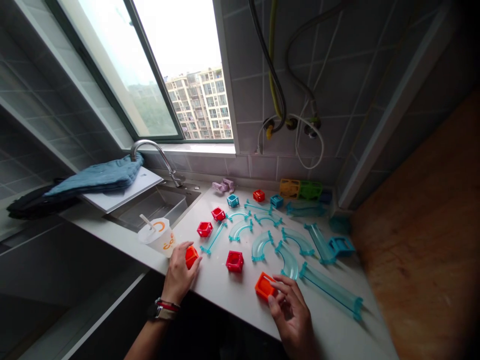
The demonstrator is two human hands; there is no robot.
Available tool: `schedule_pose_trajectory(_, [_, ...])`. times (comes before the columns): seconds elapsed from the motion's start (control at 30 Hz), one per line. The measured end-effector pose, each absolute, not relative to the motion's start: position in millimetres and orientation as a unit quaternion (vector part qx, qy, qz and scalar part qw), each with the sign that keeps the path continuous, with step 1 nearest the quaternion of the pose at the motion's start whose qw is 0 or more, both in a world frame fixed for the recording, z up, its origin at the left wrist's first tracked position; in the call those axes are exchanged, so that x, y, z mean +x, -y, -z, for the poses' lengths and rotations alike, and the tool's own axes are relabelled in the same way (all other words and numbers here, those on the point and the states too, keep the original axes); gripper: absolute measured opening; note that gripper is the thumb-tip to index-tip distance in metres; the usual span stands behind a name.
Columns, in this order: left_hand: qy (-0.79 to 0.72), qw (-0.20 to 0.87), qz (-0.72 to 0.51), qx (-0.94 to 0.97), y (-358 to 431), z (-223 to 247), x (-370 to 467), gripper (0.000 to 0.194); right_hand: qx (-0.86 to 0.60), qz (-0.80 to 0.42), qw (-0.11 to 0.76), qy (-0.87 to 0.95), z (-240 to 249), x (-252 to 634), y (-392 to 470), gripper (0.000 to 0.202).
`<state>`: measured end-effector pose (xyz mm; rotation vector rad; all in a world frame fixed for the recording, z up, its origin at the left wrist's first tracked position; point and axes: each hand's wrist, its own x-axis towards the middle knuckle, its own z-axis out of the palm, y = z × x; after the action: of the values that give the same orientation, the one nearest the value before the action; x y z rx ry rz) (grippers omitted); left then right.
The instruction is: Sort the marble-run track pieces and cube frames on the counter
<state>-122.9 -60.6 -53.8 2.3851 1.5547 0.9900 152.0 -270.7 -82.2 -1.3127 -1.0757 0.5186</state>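
Note:
My left hand is closed around an orange open-framed cube block near the counter's front edge, just right of a drink cup with a straw. My right hand pinches another orange cube block by its right side, thumb at the near edge. A red cube block stands between my hands. Farther back are two more red blocks. Translucent teal track pieces, curved and straight, lie spread beyond and right of my right hand.
A sink with a faucet lies at the left, partly covered by a white board and blue cloth. Yellow and green blocks stand by the back wall. A wooden panel borders the right side.

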Motion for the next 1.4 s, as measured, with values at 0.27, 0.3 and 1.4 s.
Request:
schedule_pose_trajectory(0.27, [-0.35, 0.018, -0.416, 0.839, 128, 32, -96, 0.037, -0.571, -0.221, 0.674, 0.414, 81, 145, 266, 0.017])
schedule_pose_trajectory(0.3, [-0.326, 0.043, -0.407, 0.852, 137, 35, -91, 0.036, -0.57, -0.223, 0.671, 0.418, 83, 145, 266, 0.017])
schedule_pose_trajectory(1.4, [-0.23, 0.222, -0.369, 0.873, 125, 90, -35, 0.035, -0.633, -0.096, 0.613, 0.463, 19, 215, 221, 0.007])
